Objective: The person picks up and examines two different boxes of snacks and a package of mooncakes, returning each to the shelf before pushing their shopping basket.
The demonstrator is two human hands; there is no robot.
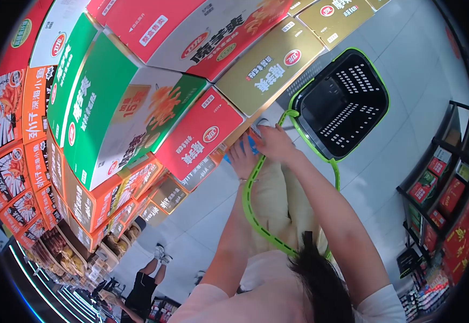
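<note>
Left of the basket (347, 116), beside the stacked cartons (137, 107), the left hand (242, 156) lies with its fingers stretched along a small blue item (251, 143); whether it grips, I cannot tell. The right hand (275, 142) curls around the item just left of the basket's rim. With so loose a shared hold, the item could slip to the floor short of the basket.
</note>
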